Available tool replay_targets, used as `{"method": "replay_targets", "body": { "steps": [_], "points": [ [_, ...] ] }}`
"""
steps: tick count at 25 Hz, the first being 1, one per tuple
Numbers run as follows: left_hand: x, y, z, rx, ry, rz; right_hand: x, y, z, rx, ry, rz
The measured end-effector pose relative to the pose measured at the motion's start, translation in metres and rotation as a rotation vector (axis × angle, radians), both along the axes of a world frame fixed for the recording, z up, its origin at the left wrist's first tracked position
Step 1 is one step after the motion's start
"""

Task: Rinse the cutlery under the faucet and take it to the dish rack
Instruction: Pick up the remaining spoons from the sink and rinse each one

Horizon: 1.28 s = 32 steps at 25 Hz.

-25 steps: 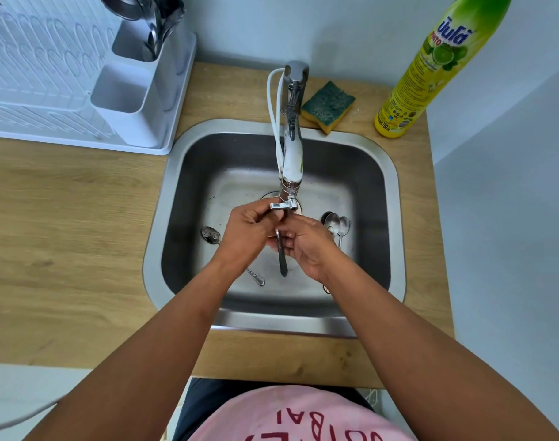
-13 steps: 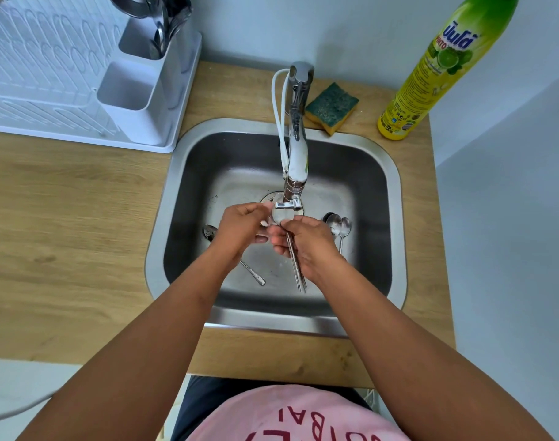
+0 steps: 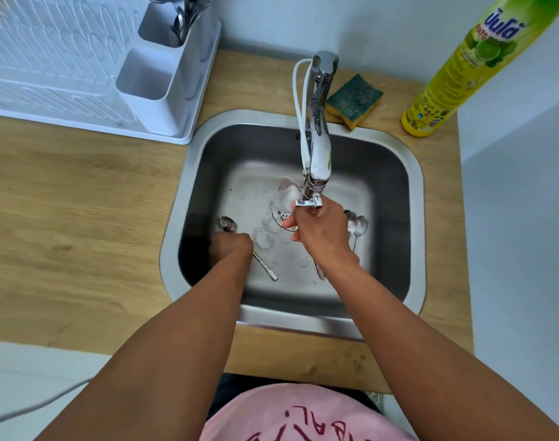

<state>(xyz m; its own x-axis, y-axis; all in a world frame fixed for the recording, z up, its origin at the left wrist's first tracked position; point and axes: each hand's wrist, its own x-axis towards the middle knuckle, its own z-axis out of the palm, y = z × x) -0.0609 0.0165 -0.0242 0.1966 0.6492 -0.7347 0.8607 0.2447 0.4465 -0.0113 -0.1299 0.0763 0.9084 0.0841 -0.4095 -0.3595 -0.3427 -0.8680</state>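
Fingers, left hand [image 3: 232, 248]: curled down on the sink floor over the middle of a spoon [image 3: 229, 225]; whether they have actually closed on the handle I cannot tell, since the hand hides them.
Spoon under left hand: lies flat, bowl showing just beyond the knuckles, handle end sticking out toward the near wall of the sink [image 3: 303, 319].
Dish rack [image 3: 49, 74]: white, on the wooden counter [image 3: 80, 218] left of the sink; its cutlery holder [image 3: 163, 74] stands at the rack's right end, with washed cutlery in the far compartment.
Faucet [image 3: 318, 135]: reaches out over the middle of the basin.
Fingers, right hand [image 3: 322, 235]: closed around a second spoon, held up right at the faucet outlet; its bowl [image 3: 287, 190] shows beyond the fingertips and its handle tip pokes out below the wrist.
Loose spoons [image 3: 357, 226]: two, lying side by side on the sink floor just right of the right hand.
Sponge [image 3: 354, 100]: green and yellow, on the counter behind the sink.
Dish soap bottle [image 3: 472, 62]: yellow, far right corner.
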Motion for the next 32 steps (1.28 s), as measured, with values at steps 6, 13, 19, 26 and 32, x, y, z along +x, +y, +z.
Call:
{"method": "replay_targets", "body": {
  "steps": [6, 13, 19, 26, 32],
  "points": [
    [0.002, 0.001, -0.004, 0.017, -0.002, 0.022, -0.008, -0.029, -0.021, -0.133, -0.093, 0.036],
    [0.021, -0.031, 0.023, -0.301, -0.286, 0.147, 0.006, -0.094, -0.065, -0.635, 0.115, -0.020],
    [0.024, -0.053, 0.050, -0.525, -0.412, 0.027, 0.020, -0.100, -0.064, -0.800, 0.186, 0.133],
    [0.021, -0.056, 0.058, -0.562, -0.383, -0.001, 0.016, -0.057, -0.025, -0.589, -0.106, 0.332],
    [0.013, -0.061, 0.070, -0.632, -0.381, -0.055, 0.018, -0.018, -0.025, -0.119, 0.169, 0.110]
  ]
}}
